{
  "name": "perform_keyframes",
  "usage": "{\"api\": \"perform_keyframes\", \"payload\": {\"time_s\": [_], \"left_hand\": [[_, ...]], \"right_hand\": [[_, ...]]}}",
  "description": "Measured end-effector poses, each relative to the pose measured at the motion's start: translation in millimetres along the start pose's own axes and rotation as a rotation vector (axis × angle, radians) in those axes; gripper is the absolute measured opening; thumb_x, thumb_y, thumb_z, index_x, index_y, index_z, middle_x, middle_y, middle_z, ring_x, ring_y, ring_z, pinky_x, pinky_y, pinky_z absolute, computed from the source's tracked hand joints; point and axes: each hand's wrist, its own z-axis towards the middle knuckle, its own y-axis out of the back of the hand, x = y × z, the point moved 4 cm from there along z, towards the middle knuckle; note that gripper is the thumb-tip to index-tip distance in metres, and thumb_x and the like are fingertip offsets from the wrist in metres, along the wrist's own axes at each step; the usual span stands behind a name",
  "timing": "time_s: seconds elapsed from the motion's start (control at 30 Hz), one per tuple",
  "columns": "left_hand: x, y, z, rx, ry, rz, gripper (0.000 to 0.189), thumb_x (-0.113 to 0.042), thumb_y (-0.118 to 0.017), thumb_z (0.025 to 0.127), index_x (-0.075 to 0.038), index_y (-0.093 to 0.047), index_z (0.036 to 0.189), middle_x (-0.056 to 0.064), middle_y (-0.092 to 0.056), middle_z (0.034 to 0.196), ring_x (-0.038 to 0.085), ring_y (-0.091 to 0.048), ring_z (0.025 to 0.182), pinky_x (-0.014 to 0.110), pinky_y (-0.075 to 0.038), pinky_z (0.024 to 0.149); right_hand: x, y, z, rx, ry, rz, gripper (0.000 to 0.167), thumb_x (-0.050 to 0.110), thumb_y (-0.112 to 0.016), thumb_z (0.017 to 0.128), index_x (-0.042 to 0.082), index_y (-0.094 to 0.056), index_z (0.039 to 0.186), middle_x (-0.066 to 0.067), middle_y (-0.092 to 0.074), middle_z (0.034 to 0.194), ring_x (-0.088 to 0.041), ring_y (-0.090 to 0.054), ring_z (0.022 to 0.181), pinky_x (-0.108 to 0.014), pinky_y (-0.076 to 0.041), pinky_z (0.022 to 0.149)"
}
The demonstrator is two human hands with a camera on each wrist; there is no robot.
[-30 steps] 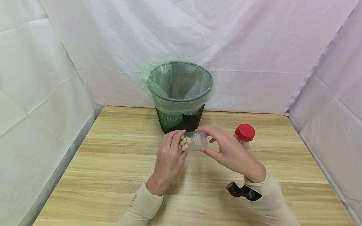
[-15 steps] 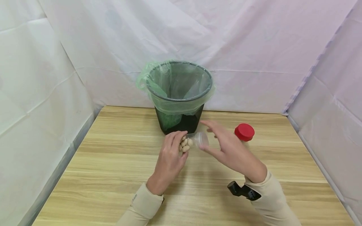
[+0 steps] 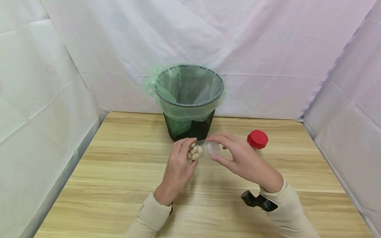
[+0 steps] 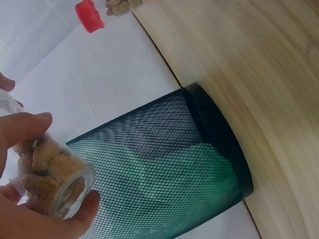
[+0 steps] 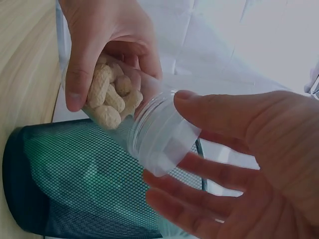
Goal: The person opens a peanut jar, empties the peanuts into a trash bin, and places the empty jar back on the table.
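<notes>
On left sleeve [image 3: 156,213], illegible lettering [image 3: 141,208]; left fingers [image 3: 187,143] grip peanut jar [image 3: 204,148].

Yeah, so the worktop [image 3: 119,181] is pale yellowish-tan wood, or wood-look, with streaky grain running mostly side to side. There's a black mesh bin [image 3: 193,130] standing upright near the far edge, roughly mid-width, see-through green bag [image 3: 193,113] folded over its rim. Right of that, well apart, sits an upright clear jar with a red lid [image 3: 257,139].
</notes>
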Motion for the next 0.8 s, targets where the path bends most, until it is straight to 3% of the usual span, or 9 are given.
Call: {"api": "perform_keyframes", "payload": {"time_s": [0.1,0.2,0.27,0.37,0.47,0.63,0.7,0.8], "left_hand": [[3.6,0.7,0.1,0.035,0.077,-0.07,0.066,0.012,-0.087,0.077,-0.004,-0.064,0.137,0.015,-0.065,0.133,0.031,-0.062,0.124,0.043,-0.059,0.106],[9.1,3.5,0.1,0.062,0.157,-0.128,0.066,0.009,-0.087,0.081,-0.004,-0.061,0.14,0.016,-0.063,0.137,0.031,-0.062,0.127,0.044,-0.059,0.107],[13.2,6.8,0.8,0.066,0.196,-0.156,0.066,0.008,-0.086,0.082,-0.004,-0.06,0.141,0.017,-0.063,0.139,0.031,-0.062,0.128,0.044,-0.059,0.107],[18.7,12.5,2.5,0.061,0.232,-0.181,0.066,0.006,-0.085,0.084,-0.004,-0.059,0.144,0.017,-0.062,0.139,0.032,-0.061,0.127,0.046,-0.058,0.106],[24.0,18.3,4.4,0.044,0.269,-0.209,0.065,0.003,-0.083,0.086,-0.004,-0.057,0.146,0.019,-0.061,0.138,0.033,-0.06,0.125,0.049,-0.058,0.104],[31.2,27.4,7.2,-0.007,0.307,-0.232,0.067,0.001,-0.08,0.086,-0.006,-0.055,0.148,0.02,-0.059,0.139,0.033,-0.06,0.123,0.051,-0.057,0.103],[33.5,30.0,8.4,-0.026,0.306,-0.232,0.068,0.001,-0.08,0.085,-0.005,-0.054,0.148,0.02,-0.06,0.139,0.033,-0.06,0.124,0.051,-0.056,0.104],[36.3,33.5,9.4,-0.054,0.297,-0.227,0.069,0.0,-0.081,0.085,-0.003,-0.054,0.148,0.02,-0.061,0.139,0.034,-0.061,0.125,0.051,-0.056,0.105]], "right_hand": [[-0.2,5.7,-4.0,-0.025,0.051,-0.036,0.058,0.005,-0.091,0.085,0.01,-0.068,0.138,-0.008,-0.068,0.14,-0.025,-0.07,0.124,-0.047,-0.063,0.097],[-5.5,16.3,-10.5,-0.043,0.031,-0.07,0.061,0.003,-0.091,0.084,0.01,-0.067,0.139,-0.009,-0.067,0.144,-0.027,-0.069,0.126,-0.047,-0.064,0.096],[-13.8,26.7,-16.3,-0.048,-0.003,-0.097,0.061,0.003,-0.09,0.085,0.009,-0.066,0.142,-0.01,-0.068,0.144,-0.022,-0.07,0.114,-0.042,-0.065,0.088],[-36.7,47.5,-28.2,-0.057,-0.092,-0.146,0.064,0.004,-0.089,0.086,0.008,-0.063,0.145,-0.011,-0.072,0.133,-0.02,-0.07,0.1,-0.032,-0.062,0.078],[-69.6,72.0,-41.9,-0.08,-0.201,-0.228,0.064,0.006,-0.089,0.087,0.006,-0.062,0.145,-0.017,-0.075,0.123,-0.026,-0.073,0.092,-0.032,-0.059,0.073],[-127.8,97.1,-68.5,-0.075,-0.415,-0.317,0.058,0.016,-0.084,0.094,0.0,-0.061,0.144,-0.03,-0.068,0.132,-0.045,-0.072,0.099,-0.058,-0.06,0.078],[-148.8,96.8,-81.1,-0.035,-0.492,-0.313,0.057,0.021,-0.08,0.098,-0.004,-0.059,0.145,-0.032,-0.063,0.137,-0.049,-0.07,0.105,-0.067,-0.057,0.082],[-175.3,87.3,-100.6,0.048,-0.576,-0.31,0.059,0.029,-0.076,0.102,-0.007,-0.057,0.145,-0.036,-0.06,0.137,-0.051,-0.069,0.106,-0.069,-0.055,0.083]]}}
